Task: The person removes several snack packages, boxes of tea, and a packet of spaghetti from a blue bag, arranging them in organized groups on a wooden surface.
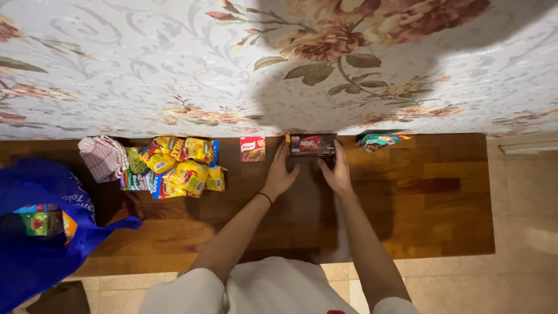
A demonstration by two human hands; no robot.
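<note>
Two hands meet on one dark wafer packet (313, 145) at the far edge of the wooden floor, against the flowered cloth (174, 64). My left hand (280, 174) and right hand (336, 171) each grip an end. Yellow noodle packets (180, 167) already lie out; I judge more remains in the blue bag (35, 232).

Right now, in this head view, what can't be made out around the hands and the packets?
- Dark red snack box: near edge hidden by the left hand and right hand.
- Blue bag: cut off by the left edge; contents mostly hidden.
- Yellow packets: piled, so lower ones are covered.
- Green wrapper: too small to identify.
</note>
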